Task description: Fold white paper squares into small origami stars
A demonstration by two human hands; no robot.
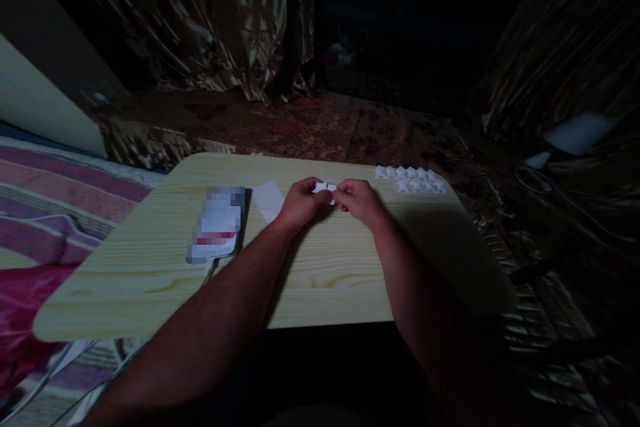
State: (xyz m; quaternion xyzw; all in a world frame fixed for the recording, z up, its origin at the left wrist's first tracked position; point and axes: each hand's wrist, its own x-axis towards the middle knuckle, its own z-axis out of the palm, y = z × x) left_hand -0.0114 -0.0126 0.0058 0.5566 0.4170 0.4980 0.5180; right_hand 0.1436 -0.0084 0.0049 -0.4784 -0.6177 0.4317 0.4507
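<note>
Between my two hands, just above the far half of the wooden table [330,277], is a small folded piece of white paper [326,187]. My left hand [301,202] pinches its left end with the thumb on top. My right hand [359,199] has its fingertips closed on the right end. A flat white paper sheet [269,200] lies beside my left hand. Several small folded white paper pieces [413,179] sit in two rows near the table's far right corner.
A phone [217,223], its screen blurred out, lies at the left with a cable [210,270] running from its near end. Patterned curtains [260,20] hang behind the table. A striped cover [45,193] spreads at the left, and a white object [580,132] stands at the right.
</note>
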